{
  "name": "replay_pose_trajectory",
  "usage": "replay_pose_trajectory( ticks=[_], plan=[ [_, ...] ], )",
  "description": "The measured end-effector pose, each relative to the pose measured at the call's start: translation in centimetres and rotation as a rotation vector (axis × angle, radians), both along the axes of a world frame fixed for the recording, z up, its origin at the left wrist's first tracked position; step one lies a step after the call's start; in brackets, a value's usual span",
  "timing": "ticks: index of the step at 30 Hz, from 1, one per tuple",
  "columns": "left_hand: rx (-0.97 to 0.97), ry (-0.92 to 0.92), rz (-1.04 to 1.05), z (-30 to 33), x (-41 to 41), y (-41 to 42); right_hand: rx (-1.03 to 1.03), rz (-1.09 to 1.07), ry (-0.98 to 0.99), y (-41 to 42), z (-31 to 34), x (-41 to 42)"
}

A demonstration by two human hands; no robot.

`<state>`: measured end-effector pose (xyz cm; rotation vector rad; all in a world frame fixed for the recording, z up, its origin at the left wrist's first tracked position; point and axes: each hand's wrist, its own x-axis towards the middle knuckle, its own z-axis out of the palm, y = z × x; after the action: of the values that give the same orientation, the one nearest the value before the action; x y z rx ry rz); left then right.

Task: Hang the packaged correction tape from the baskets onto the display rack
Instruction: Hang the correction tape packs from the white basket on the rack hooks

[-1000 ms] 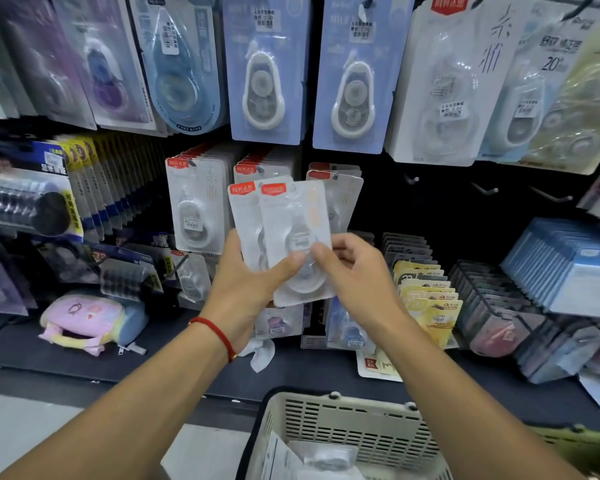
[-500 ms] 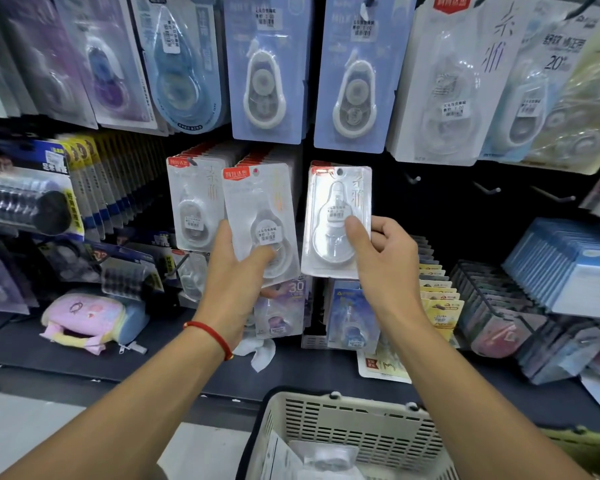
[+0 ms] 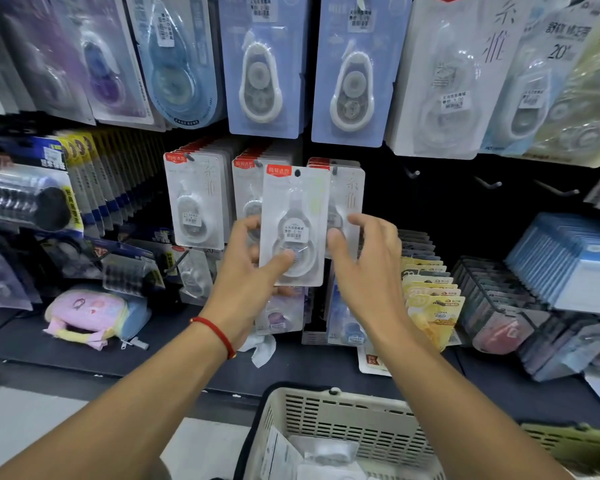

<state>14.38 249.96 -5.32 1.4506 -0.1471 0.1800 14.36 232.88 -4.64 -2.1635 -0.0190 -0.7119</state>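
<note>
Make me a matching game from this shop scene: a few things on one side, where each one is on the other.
Things:
1. correction tape pack
2. white basket
3. pink pouch
4. red string bracelet

Places:
A. on the left wrist
B. lying on the dark shelf, far left
C. held in the left hand
D. at the bottom, below the arms

Pairs: 1-C, 2-D, 3-B, 4-A

Bare forearms; left wrist wears a thin red bracelet, seemingly cord.
</note>
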Motion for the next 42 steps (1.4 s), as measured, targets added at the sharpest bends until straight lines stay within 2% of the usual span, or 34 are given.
replay_pose_trajectory(
  ticks=[5,11,19,24,27,30,32,35,38,42],
  plan=[
    [-0.038,0.014,-0.135,0.2,-0.2,-0.9,0.228,0.19,0.028,0.8,0.0,-0.1],
    [0.042,-0.009,-0.121,0.6,-0.5,-1.5,0.437,0.149,-0.037,0.3,0.3,0.5],
    [0.058,-0.055,-0.108,1.0,-0.5,-1.4,0.433,0.151,-0.088,-0.5,0.8,0.6],
    [0.159,-0.025,-0.18,0.3,0.6,-0.6,0.256,0.105,0.02,-1.3,0.2,1.5],
    [0.344,-0.067,-0.14,-0.1,1.1,-0.1,0.076,0.047,0.031,-1.3,-0.3,1.9],
    [0.658,-0.217,0.093,-0.4,1.7,1.0,-0.303,-0.116,-0.161,-1.1,-1.4,1.5],
    [0.797,-0.323,0.189,-0.6,2.2,1.7,-0.572,-0.03,-0.314,-0.7,-2.0,1.6],
    [0.957,-0.366,0.213,-1.0,2.9,2.3,-0.854,0.04,-0.218,-0.4,-2.4,3.2],
    [1.082,-0.357,0.163,-1.9,3.4,2.7,-0.925,-0.05,-0.1,-0.2,-2.6,5.2],
    [1.121,-0.367,0.145,-2.7,3.8,3.2,-0.934,-0.053,0.015,-0.5,-1.9,7.9]
  ],
)
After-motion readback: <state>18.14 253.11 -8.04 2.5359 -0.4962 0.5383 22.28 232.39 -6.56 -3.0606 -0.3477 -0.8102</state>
